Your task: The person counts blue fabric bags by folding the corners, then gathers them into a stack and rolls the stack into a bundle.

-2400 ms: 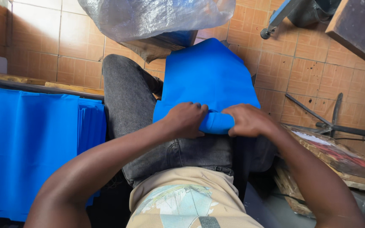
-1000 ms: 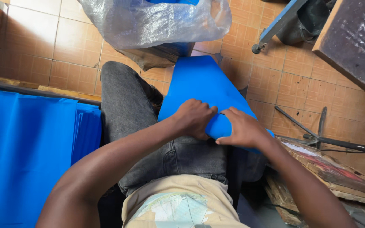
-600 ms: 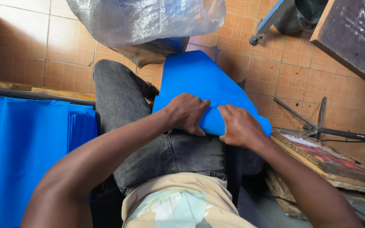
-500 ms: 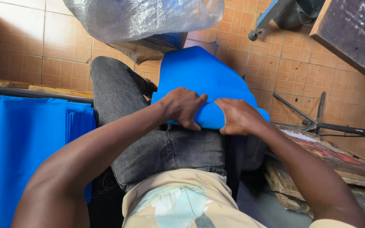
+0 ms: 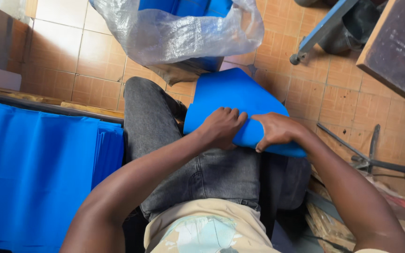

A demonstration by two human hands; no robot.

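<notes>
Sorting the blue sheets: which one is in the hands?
The blue sheet on the lap, pinched by both hands; the stack at left and those in the bag lie untouched.

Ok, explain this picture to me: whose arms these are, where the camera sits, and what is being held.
There is no machine here. The camera sits on a person's head and looks down, so the arms are that person's own. They are seated, in grey jeans. The left hand and the right hand both grip the near edge of a blue sheet that lies over the lap. To the left lies a stack of blue sheets. Ahead, on the tiled floor, stands a clear plastic bag with more blue material inside.
</notes>
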